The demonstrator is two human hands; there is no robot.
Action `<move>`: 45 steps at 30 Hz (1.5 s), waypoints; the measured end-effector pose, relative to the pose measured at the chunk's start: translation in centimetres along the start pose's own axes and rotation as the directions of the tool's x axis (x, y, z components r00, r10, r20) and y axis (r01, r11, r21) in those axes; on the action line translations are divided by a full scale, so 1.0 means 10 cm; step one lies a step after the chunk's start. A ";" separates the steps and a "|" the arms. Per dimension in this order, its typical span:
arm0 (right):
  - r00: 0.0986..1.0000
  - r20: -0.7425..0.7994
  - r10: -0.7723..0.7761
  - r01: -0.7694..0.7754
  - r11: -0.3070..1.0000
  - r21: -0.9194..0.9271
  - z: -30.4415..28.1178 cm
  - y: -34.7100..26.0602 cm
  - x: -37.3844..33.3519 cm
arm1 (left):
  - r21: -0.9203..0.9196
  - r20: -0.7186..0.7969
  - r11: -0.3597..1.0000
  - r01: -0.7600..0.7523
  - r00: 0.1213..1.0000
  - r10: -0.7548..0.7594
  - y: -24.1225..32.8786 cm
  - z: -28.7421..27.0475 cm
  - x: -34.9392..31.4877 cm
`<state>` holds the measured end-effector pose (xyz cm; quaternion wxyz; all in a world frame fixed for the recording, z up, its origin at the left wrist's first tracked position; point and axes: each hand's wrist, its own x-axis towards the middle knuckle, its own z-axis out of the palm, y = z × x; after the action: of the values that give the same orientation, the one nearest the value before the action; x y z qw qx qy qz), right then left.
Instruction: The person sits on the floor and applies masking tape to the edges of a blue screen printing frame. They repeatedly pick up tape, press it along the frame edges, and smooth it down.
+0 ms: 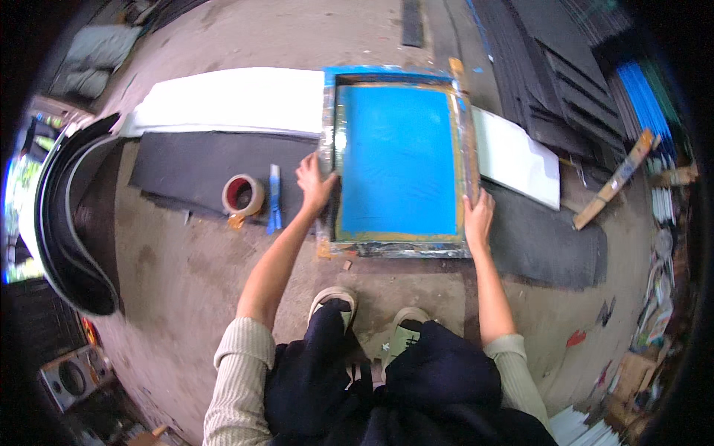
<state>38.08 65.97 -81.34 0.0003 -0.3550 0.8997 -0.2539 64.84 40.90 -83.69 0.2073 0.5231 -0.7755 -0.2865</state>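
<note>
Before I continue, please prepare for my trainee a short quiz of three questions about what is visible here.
1. True or false: the tape roll lies to the left of the blue tool.
2. The panel inside the frame is: a) white b) blue c) black.
3. Complete: the left hand and right hand hold opposite ____ of the frame.
Key: 1 true; 2 b; 3 sides.

The left hand [316,184] and right hand [479,218] grip a screen-printing frame [398,160] between them; left of the left hand lies a tape roll [257,198].

1 head-worn view (fisheye); it looks down at the floor [193,275].
</note>
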 end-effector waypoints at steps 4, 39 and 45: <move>0.991 -0.109 -0.072 0.044 0.969 -0.242 -0.11 -0.63 0.05 | -0.075 -0.129 0.983 -0.169 0.979 0.158 0.12 -0.39 -0.23; 0.618 0.147 -0.772 0.241 0.364 0.900 -2.48 -2.85 -0.28 | -0.903 -0.134 0.266 -0.337 0.810 0.570 1.78 -2.84 -1.22; 0.664 0.134 -0.736 0.167 0.321 0.932 -2.81 -2.77 -0.44 | -0.880 -0.171 0.263 -0.395 0.781 0.601 2.05 -3.09 -1.37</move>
<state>53.98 64.52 -45.01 0.3578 -0.6088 0.4526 -0.5445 74.88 52.55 -47.23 0.4481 0.0315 -0.6488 -0.6142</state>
